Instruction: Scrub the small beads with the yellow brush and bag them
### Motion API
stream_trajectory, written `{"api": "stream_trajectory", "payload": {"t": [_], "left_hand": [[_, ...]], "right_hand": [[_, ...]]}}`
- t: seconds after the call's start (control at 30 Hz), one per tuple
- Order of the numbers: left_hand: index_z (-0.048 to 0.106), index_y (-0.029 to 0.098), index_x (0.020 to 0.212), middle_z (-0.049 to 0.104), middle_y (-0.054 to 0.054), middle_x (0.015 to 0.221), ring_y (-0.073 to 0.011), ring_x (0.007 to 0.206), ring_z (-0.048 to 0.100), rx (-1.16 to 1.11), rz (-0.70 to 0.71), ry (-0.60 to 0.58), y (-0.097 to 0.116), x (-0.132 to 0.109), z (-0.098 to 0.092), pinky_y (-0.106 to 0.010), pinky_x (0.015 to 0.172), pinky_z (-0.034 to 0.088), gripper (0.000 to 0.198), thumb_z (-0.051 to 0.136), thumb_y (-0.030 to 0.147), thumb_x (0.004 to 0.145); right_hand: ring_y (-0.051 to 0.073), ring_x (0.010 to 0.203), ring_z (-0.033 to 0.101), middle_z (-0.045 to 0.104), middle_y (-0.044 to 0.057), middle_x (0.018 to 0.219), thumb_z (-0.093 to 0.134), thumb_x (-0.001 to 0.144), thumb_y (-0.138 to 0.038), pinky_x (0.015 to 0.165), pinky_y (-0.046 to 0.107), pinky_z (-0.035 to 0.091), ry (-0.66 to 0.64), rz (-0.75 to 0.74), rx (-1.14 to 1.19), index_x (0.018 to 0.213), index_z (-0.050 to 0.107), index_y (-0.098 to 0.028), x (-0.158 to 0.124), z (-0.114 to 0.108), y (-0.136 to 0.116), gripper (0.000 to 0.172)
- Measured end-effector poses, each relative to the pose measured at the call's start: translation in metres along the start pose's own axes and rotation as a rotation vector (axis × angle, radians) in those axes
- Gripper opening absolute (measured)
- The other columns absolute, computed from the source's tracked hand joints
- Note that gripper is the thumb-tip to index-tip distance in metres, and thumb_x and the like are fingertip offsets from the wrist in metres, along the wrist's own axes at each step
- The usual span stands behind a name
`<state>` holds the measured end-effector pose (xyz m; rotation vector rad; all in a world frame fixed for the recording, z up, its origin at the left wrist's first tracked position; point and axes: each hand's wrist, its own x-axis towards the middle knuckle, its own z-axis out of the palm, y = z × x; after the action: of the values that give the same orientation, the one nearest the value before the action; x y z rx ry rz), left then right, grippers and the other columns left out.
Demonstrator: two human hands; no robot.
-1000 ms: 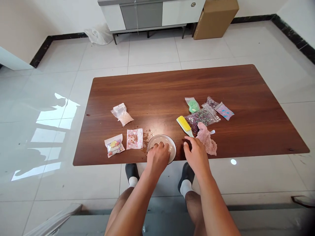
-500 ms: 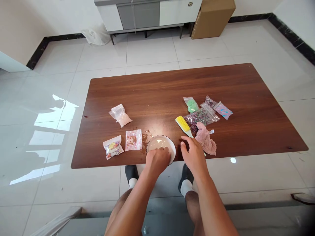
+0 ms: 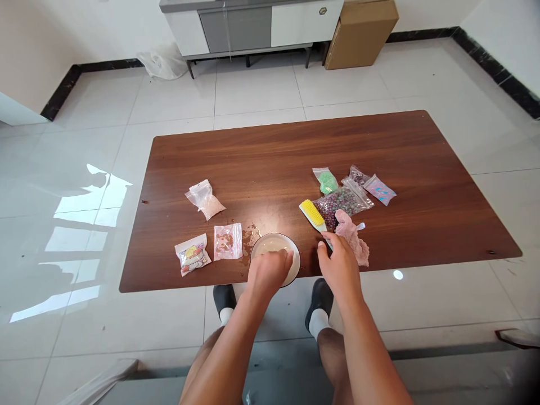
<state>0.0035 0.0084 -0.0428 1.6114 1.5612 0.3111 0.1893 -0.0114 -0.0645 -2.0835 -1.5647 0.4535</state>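
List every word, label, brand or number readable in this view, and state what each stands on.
No text can be read.
White packet with a yellow cartoon print: any lettering too small to read.
Clear plastic bag with a pink print: any lettering too blurred to read.
Small hexagonal badge on the white cabinet: no legible mark.

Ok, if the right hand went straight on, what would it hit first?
The right hand would probably meet the handle of the yellow brush first, though depth is unclear.
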Motion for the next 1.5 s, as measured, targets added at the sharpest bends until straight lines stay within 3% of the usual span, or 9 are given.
{"api": "stream_trajectory", "payload": {"t": [0.23,0.37,0.47,0.63,0.8,0.97,1.17,1.33,1.5], "left_hand": [[0.025,0.025,0.073,0.025,0.007,0.061,-0.0096,0.046,0.021,-0.658,-0.119,-0.039,0.010,0.004,-0.014,-0.021,0.045,0.026,0.044,0.013,0.052,0.105],[0.035,0.023,0.078,0.026,0.009,0.064,-0.0057,0.045,0.017,-1.468,-0.287,-0.186,0.011,0.004,-0.016,-0.017,0.044,0.020,0.033,0.040,0.043,0.104],[0.041,0.020,0.079,0.033,0.008,0.065,-0.0044,0.046,0.029,-1.767,-0.391,-0.229,0.008,0.005,-0.013,-0.016,0.048,0.029,0.029,0.047,0.035,0.104],[0.044,0.020,0.079,0.037,0.007,0.069,-0.0048,0.050,0.033,-1.894,-0.443,-0.282,0.007,0.006,-0.008,-0.021,0.058,0.041,0.023,0.048,0.027,0.100],[0.043,0.020,0.076,0.035,0.005,0.069,-0.0058,0.052,0.032,-1.869,-0.452,-0.217,0.009,0.005,-0.011,-0.017,0.053,0.038,0.025,0.048,0.025,0.099],[0.047,0.019,0.077,0.041,0.002,0.072,-0.0055,0.056,0.040,-1.893,-0.470,-0.129,0.008,0.005,-0.014,-0.010,0.043,0.030,0.024,0.046,0.020,0.101],[0.052,0.018,0.078,0.048,0.000,0.076,-0.0049,0.059,0.046,-1.909,-0.449,-0.016,0.008,0.006,-0.012,-0.012,0.058,0.046,0.032,0.037,0.023,0.106],[0.055,0.018,0.079,0.053,-0.001,0.077,-0.0054,0.058,0.045,-1.860,-0.405,0.089,0.004,0.003,-0.008,-0.012,0.051,0.042,0.030,0.040,0.020,0.105],[0.065,0.020,0.098,0.069,-0.004,0.098,-0.0082,0.088,0.070,-1.858,-0.418,0.189,0.008,0.005,-0.002,-0.020,0.083,0.059,0.024,0.042,0.017,0.103]], "right_hand": [[0.036,0.117,0.061,0.069,0.023,0.119,0.046,0.093,-0.023,0.099,0.052,0.050,0.016,-0.017,-0.134,0.131,0.060,-0.009,0.003,0.005,0.014,0.042],[0.035,0.112,0.062,0.070,0.021,0.118,0.048,0.091,-0.020,0.100,0.052,0.047,0.010,-0.011,-0.215,0.129,0.062,-0.010,0.008,0.011,0.021,0.042],[0.035,0.110,0.062,0.070,0.021,0.114,0.052,0.088,-0.017,0.097,0.051,0.047,0.006,0.015,-0.271,0.127,0.063,-0.011,0.012,0.013,0.023,0.041],[0.033,0.095,0.061,0.068,0.018,0.096,0.055,0.084,-0.013,0.087,0.047,0.046,-0.022,0.056,-0.302,0.101,0.070,-0.014,0.016,0.014,0.020,0.022],[0.030,0.089,0.061,0.065,0.014,0.084,0.052,0.086,-0.018,0.083,0.043,0.046,-0.042,0.081,-0.180,0.078,0.065,-0.019,0.021,0.011,0.012,0.015],[0.022,0.063,0.062,0.067,0.005,0.074,0.044,0.099,-0.037,0.062,0.035,0.047,-0.115,0.171,0.096,0.092,0.063,-0.022,0.012,-0.001,-0.001,0.025],[0.013,0.051,0.051,0.062,-0.002,0.072,0.034,0.106,-0.053,0.050,0.026,0.044,-0.257,0.164,0.434,0.096,0.058,-0.024,-0.023,-0.019,-0.025,0.039],[0.010,0.053,0.046,0.063,0.001,0.088,0.047,0.104,-0.050,0.048,0.026,0.043,-0.333,0.176,0.838,0.145,0.055,-0.025,-0.048,-0.032,-0.041,0.048],[0.010,0.045,0.042,0.059,-0.002,0.072,0.052,0.103,-0.048,0.045,0.027,0.045,-0.393,0.171,0.779,0.150,0.056,-0.030,-0.066,-0.044,-0.045,0.051]]}}
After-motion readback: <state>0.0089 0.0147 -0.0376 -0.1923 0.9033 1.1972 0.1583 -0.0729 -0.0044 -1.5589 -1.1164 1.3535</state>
